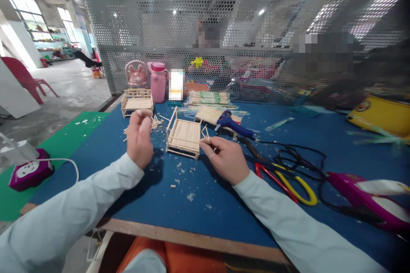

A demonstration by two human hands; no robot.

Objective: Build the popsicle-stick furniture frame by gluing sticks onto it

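Note:
A miniature bed made of thin wooden sticks (184,133) stands on the blue tabletop in front of me, with a raised rail at its left side. The thumb and forefinger of my right hand (226,157) are closed at its front right corner post. Just behind those fingers a few thin sticks lean at angles. My left hand (140,140) is raised to the left of the bed, apart from it, with fingers curled together; whatever is between them is hidden. Beyond that hand lie a pile of short cut sticks (156,123) and a second stick model (137,103) with railings.
A blue glue gun (235,124) rests against a flat stick panel (208,115). Red-and-yellow-handled cutters (293,185), black cable and a purple power strip (361,192) lie at right. Bundled sticks (208,97), a pink jug (158,83) and a phone (176,85) stand behind, before a mesh screen.

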